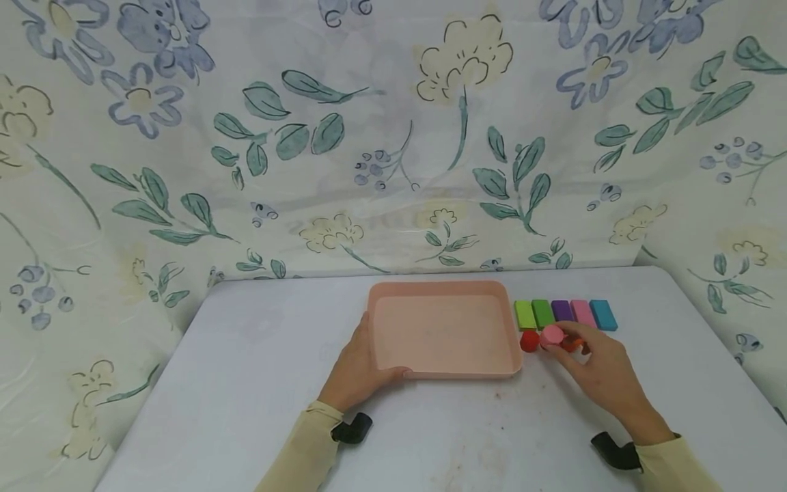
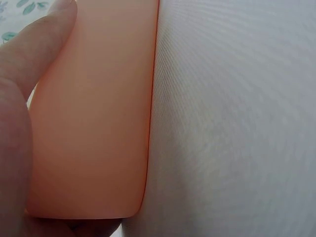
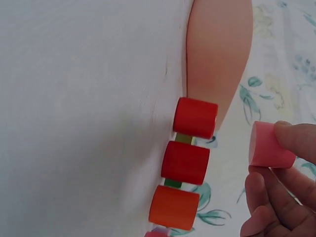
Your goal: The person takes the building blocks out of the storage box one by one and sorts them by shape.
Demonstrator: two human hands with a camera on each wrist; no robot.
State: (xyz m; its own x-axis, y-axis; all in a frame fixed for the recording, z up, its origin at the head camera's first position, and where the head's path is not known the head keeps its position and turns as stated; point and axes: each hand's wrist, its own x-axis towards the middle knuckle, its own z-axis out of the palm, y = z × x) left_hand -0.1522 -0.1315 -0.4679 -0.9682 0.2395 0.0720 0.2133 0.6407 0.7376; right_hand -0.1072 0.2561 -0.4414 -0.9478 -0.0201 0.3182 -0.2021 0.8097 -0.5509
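In the head view my left hand [image 1: 359, 362] holds the near left corner of a peach-coloured tray [image 1: 443, 374], with the thumb along its front wall. The left wrist view has that thumb [image 2: 44, 39] against the smooth side of the tray [image 2: 98, 113]. Between thumb and fingers, my right hand [image 3: 291, 182] pinches a pink cylinder block [image 3: 270, 145], raised above the table. Below it stands a row of cylinders: a red one [image 3: 196, 117], a darker red one [image 3: 185, 163], an orange one [image 3: 174, 207] and a partly cut-off pink one [image 3: 157, 234].
Behind the cylinders lies a row of rectangular blocks: lime [image 1: 525, 315], green [image 1: 543, 314], purple [image 1: 562, 311], pink [image 1: 583, 313] and blue [image 1: 604, 315]. They sit just right of the tray on a white table [image 1: 277, 335]. A floral cloth [image 1: 381, 137] hangs behind the table.
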